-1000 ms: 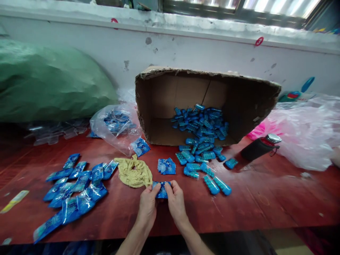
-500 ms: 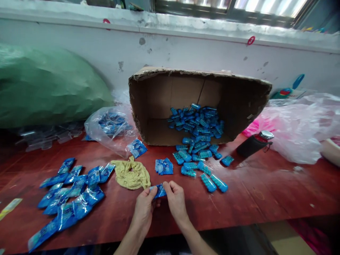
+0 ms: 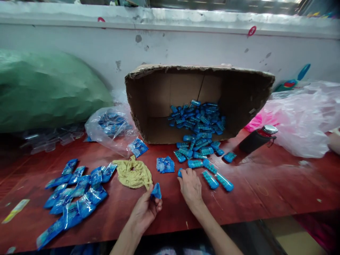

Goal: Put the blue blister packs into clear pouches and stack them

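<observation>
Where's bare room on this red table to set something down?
Biggest patch: front right, between the bottle, the blue tubes and the table edge. Smaller: between the blue packets and left hand. Crowded: before the cardboard box.

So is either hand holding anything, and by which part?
The left hand pinches a blue packet by one edge. The right hand mostly covers a capsule; whether it grips cannot be told.

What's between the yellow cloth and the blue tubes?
A small pile of blue packets lies between the cloth and the tubes, in the head view.
</observation>
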Demonstrator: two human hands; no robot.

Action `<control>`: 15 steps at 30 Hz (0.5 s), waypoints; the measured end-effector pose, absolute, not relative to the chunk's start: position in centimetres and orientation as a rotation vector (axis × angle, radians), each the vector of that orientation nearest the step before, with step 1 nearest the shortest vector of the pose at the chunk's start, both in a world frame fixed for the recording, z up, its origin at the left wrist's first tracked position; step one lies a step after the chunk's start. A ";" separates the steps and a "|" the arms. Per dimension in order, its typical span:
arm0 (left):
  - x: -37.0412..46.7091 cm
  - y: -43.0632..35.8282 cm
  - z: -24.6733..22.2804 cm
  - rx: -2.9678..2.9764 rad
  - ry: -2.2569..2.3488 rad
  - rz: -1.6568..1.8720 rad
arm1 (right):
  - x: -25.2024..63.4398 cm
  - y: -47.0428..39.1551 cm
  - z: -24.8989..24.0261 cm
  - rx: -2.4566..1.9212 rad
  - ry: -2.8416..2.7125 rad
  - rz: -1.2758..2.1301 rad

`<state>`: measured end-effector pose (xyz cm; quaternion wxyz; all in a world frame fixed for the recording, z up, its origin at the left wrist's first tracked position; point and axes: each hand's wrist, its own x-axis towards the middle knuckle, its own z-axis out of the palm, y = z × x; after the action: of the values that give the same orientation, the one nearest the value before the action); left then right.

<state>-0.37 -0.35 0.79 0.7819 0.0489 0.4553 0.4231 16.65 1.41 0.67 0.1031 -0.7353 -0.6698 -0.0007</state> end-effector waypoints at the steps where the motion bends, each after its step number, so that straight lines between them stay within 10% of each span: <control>1: -0.4 -0.4 0.8 0.108 0.985 0.906 | 16.4 1.3 0.8 -2.179 -1.986 0.008; 15: -0.1 -0.6 0.1 0.204 1.056 0.937 | 17.7 3.1 1.6 -2.132 -2.168 0.189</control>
<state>-0.11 -0.58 0.12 0.7563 0.0938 0.4844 0.4296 17.66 3.06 1.65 0.0475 -0.6989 -0.7109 0.0618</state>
